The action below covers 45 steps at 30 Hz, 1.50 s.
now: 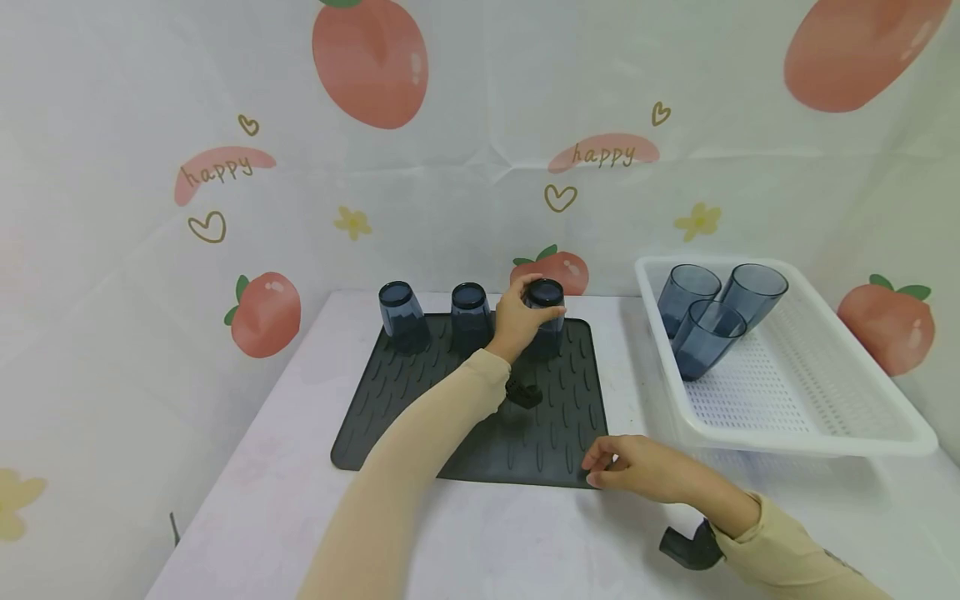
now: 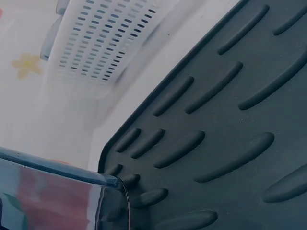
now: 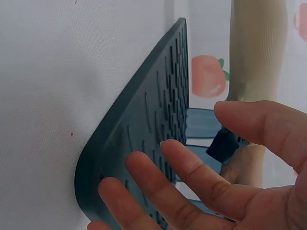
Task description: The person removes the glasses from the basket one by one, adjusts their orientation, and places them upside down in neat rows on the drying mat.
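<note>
The glass (image 1: 551, 339) you hold upended in your left grip (image 1: 517, 321) is at the far right corner of the mat (image 1: 525, 454); your right grip (image 1: 637, 468) (released) is by the near one. Two inverted tumblers (image 1: 470, 312) stand leftward, a white basket (image 1: 750, 439) rightward.

From far, I see the mat (image 1: 371, 417) on the table (image 1: 525, 542), with three glasses (image 1: 470, 312) in a row along its back. The left hand (image 1: 517, 322) is at the rightmost one; the right hand (image 1: 641, 468), near the mat's front right corner. On the right stands the basket (image 1: 757, 408), three other glasses (image 1: 703, 340) inside.
</note>
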### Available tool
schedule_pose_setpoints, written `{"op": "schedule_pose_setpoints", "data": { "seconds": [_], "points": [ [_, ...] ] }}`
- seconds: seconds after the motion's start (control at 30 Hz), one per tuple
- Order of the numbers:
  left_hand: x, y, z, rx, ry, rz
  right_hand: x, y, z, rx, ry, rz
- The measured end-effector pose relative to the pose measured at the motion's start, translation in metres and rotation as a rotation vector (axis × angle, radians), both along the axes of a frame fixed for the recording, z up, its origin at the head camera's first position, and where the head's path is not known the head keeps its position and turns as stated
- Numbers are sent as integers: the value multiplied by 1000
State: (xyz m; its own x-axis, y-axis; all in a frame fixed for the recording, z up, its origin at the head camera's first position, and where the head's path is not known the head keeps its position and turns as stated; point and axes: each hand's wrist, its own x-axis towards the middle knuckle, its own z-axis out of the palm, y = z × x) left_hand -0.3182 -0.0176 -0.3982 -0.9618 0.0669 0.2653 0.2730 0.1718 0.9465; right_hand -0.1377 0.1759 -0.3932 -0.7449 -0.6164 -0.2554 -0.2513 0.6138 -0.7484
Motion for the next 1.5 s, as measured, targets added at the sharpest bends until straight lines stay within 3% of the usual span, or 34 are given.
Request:
{"op": "schedule_pose_setpoints", "data": {
  "seconds": [0.7, 1.5],
  "points": [
    [-1, -2, -7, -10, -20, 30, 1, -3, -1, 1, 3, -10],
    [4, -8, -6, -11, -28, -102, 2, -8, 2, -35, 27, -12]
  ]
}}
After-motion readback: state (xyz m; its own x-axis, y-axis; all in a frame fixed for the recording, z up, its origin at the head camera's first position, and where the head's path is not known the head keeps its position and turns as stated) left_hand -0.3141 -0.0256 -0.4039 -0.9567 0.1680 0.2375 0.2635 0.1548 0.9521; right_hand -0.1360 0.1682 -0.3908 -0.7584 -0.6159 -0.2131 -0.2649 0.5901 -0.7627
